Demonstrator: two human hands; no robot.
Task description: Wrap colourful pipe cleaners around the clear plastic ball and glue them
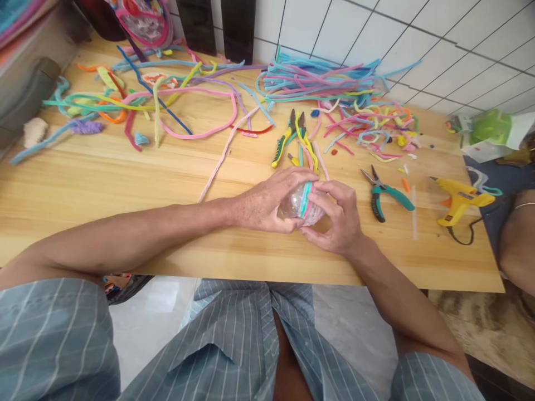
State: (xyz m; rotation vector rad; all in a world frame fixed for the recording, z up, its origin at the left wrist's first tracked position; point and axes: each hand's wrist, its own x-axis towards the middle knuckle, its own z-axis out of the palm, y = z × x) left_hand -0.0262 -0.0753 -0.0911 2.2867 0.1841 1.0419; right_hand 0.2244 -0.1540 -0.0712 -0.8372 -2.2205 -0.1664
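My left hand (pixel 267 203) and my right hand (pixel 336 214) both wrap around a small clear ball (pixel 301 205) just above the wooden table (pixel 125 184). Teal and pink pipe cleaners (pixel 307 195) run over the ball's top between my fingers. My left hand cups the ball's left side, fingers curled. My right hand's fingers press on its right side. Most of the ball is hidden by my hands.
Yellow-handled pliers (pixel 288 136) lie just beyond my hands. Teal-handled pliers (pixel 382 192) and a yellow glue gun (pixel 460 200) lie to the right. Loose pipe cleaners (pixel 326 83) cover the table's far half. Another person's arm (pixel 518 239) shows at the right edge.
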